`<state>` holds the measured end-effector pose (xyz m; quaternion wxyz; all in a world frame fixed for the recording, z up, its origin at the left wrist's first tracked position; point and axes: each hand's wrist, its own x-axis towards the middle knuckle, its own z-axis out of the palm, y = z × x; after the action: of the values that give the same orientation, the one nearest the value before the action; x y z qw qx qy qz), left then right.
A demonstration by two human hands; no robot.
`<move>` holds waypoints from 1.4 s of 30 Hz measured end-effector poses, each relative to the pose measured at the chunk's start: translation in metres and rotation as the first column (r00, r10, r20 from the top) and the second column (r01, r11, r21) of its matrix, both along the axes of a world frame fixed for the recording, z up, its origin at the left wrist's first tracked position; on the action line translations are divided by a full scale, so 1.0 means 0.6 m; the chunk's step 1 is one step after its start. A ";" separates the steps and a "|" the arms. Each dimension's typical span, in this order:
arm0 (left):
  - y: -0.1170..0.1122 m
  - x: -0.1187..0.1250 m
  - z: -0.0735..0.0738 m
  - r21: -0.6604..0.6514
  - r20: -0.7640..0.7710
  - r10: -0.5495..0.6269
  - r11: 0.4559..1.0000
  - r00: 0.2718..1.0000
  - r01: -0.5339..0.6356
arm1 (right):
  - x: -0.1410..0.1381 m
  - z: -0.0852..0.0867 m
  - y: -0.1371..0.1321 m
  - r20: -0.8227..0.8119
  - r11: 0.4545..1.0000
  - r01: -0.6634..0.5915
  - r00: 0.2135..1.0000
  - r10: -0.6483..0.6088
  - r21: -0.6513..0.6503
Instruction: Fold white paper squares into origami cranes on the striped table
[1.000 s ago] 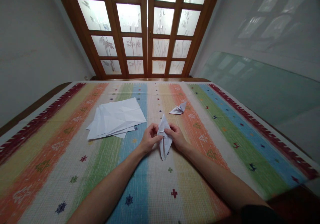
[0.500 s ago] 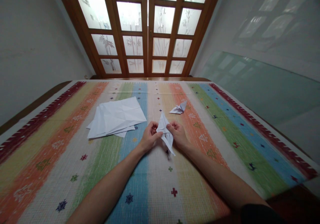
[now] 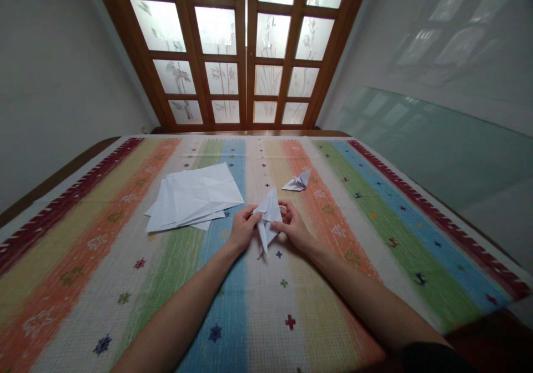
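Note:
A piece of folded white paper [image 3: 270, 209] is between my two hands, just above the middle of the table. Its broad point faces away from me, and narrow strips hang toward me. My left hand [image 3: 245, 226] pinches its left side, thumb on top. On the right side, my right hand [image 3: 293, 223] grips it with the thumb at the lower edge and the fingers behind. Some fingertips are hidden by the paper. Beyond my right hand, a small folded paper crane [image 3: 298, 181] sits on the cloth.
A loose stack of creased white paper sheets [image 3: 195, 195] lies to the left of my hands. A striped tablecloth [image 3: 175, 284] covers the table. Past the far edge stand wooden doors with glass panes [image 3: 246, 84], and a glass panel [image 3: 437, 134] leans at the right wall.
The folded paper has been turned in my hands, its strips now pointing down and left instead of right. My right thumb has shifted lower along its edge.

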<state>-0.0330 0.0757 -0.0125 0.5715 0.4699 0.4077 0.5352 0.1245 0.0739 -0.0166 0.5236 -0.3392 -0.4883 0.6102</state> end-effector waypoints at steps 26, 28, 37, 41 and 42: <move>-0.009 0.011 0.013 -0.110 0.125 0.021 0.994 0.992 -0.007 | -0.005 0.005 0.002 0.137 0.979 0.188 0.971 -0.196 0.075; -0.009 0.012 0.011 -0.116 0.149 0.014 0.993 0.989 0.004 | -0.005 0.004 0.000 0.170 0.987 0.140 0.974 -0.152 0.080; -0.005 0.009 0.004 -0.035 0.130 0.092 0.995 0.987 -0.088 | -0.002 0.005 -0.004 0.244 0.998 -0.059 0.969 0.048 0.038; 0.003 0.008 0.001 -0.005 0.103 0.204 0.979 0.973 -0.205 | -0.005 0.004 -0.007 0.230 0.998 -0.042 0.973 0.031 0.047; 0.006 0.008 0.000 -0.011 0.099 0.220 0.975 0.970 -0.220 | -0.005 0.003 -0.007 0.208 0.999 -0.009 0.978 -0.001 0.051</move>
<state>-0.0285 0.0791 -0.0127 0.5281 0.3945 0.4283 0.6181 0.1212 0.0698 -0.0145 0.4771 -0.3864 -0.5568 0.5595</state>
